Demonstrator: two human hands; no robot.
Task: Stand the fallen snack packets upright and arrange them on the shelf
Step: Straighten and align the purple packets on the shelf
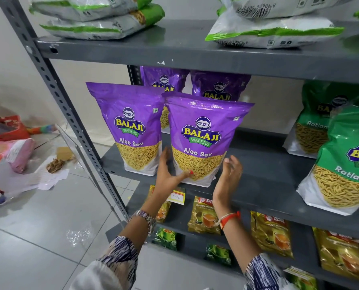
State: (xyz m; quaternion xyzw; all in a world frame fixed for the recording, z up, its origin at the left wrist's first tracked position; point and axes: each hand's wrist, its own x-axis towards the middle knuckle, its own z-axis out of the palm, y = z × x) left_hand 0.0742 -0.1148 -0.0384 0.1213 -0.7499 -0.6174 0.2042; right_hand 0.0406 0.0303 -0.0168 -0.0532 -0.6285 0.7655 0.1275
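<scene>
Two purple Aloo Sev packets stand upright at the front of the grey middle shelf (264, 181): one on the left (130, 126) and one beside it on the right (203, 139). Two more purple packets (218, 86) stand behind them. My left hand (170, 170) cups the right packet's lower left corner, thumb on its front. My right hand (230, 170) hovers just off its lower right side, fingers spread, apparently not touching. Green Ratlami Sev packets (348, 164) stand upright at the shelf's right end.
White-and-green packets (274, 32) lie flat on the top shelf. Tea packets (205, 216) fill the lower shelves. The slotted grey upright (69, 114) frames the left side. Bags, papers and a red crate (9, 130) litter the tiled floor at left.
</scene>
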